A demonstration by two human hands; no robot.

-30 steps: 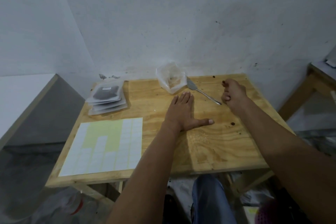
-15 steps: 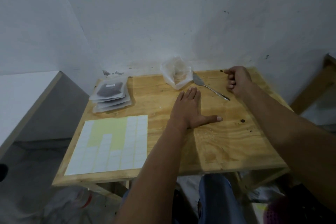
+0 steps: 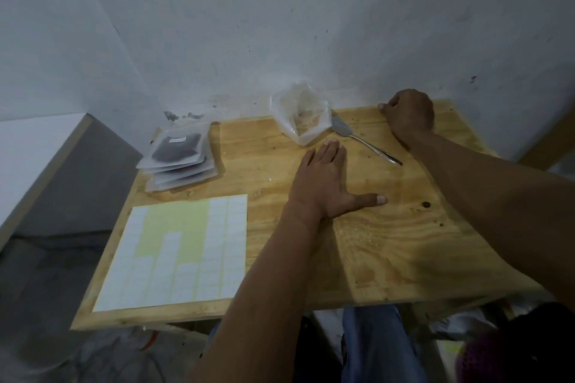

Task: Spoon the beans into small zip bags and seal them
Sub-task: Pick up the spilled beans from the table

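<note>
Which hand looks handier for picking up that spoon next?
Probably the right hand. It sits curled at the far edge of the table, close beside the spoon, whose handle points toward that arm. The left hand lies flat on the wood, nearer the plastic bag.

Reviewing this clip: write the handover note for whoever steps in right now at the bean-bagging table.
Left hand: flat, palm down on the table, holding nothing.
Right hand: curled into a fist at the far edge; whether anything is inside cannot be told.
Spoon lies free between the hands, beside the clear plastic bag by the wall.
Done: a stack of filled zip bags at far left, label sheet in front of it.
Left: the clear bag looks nearly empty; check it.
</note>
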